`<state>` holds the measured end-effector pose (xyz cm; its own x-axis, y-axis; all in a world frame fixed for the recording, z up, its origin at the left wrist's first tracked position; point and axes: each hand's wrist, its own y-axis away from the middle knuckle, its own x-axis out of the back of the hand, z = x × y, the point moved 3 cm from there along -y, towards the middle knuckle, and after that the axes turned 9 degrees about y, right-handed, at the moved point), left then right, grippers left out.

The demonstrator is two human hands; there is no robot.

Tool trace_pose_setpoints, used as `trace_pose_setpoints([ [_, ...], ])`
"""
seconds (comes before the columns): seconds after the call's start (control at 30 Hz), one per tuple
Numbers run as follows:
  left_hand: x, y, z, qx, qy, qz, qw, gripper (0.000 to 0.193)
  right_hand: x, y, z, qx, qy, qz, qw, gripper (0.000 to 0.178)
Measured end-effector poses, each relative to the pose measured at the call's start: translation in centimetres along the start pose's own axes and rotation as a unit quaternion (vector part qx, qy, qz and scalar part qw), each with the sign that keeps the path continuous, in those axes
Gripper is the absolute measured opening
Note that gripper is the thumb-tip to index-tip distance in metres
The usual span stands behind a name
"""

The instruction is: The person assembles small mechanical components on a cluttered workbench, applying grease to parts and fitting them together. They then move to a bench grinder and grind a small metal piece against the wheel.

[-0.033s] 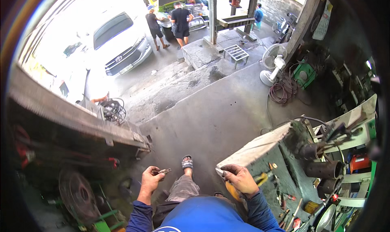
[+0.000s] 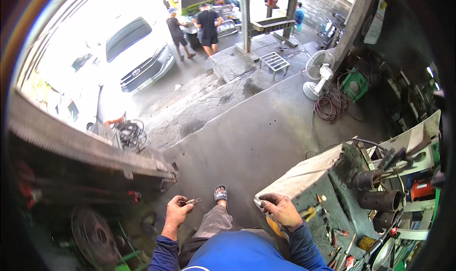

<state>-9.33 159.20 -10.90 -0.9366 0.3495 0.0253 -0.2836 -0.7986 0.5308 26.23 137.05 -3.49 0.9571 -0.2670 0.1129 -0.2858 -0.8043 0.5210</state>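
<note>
My left hand (image 2: 175, 213) is closed in a pinch around a small brownish metal fitting (image 2: 193, 201), whose narrow end sticks out to the right. It is held above the floor, left of my sandaled foot (image 2: 220, 193). My right hand (image 2: 283, 210) is also pinched shut, by the near left corner of a worn workbench (image 2: 304, 173). A small pale grey piece (image 2: 258, 202) shows at its thumb and fingertips; its kind is unclear. Beneath and beside that hand are yellow-handled pliers (image 2: 309, 213) and several hand tools on the bench.
Metal pipes (image 2: 380, 200) and a yellow brush (image 2: 366, 243) crowd the bench's right side. Farther off stand a white fan (image 2: 319, 76), coiled hose (image 2: 327, 108), a slatted metal stand (image 2: 274, 62) and concrete steps (image 2: 209, 100). People (image 2: 207, 26) work near a white pickup (image 2: 142, 57).
The view has shifted slightly, and the bit of my other sandal near my right leg is now hidden. Both hands keep their pinch in about the same place.
</note>
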Motion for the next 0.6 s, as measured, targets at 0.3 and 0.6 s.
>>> trace_pose_setpoints([
  [0.3, -1.3, -26.3, 10.8, -0.019, -0.277, -0.085, 0.957, 0.036, 4.8, -18.6, -2.1, -0.012, 0.271, 0.126, 0.954, 0.042],
  [0.6, 1.0, -43.5, 5.4, 0.189, -0.368, 0.059, 0.909, 0.030, 20.9, -36.1, 8.2, -0.211, 0.367, 0.069, 0.903, 0.046],
])
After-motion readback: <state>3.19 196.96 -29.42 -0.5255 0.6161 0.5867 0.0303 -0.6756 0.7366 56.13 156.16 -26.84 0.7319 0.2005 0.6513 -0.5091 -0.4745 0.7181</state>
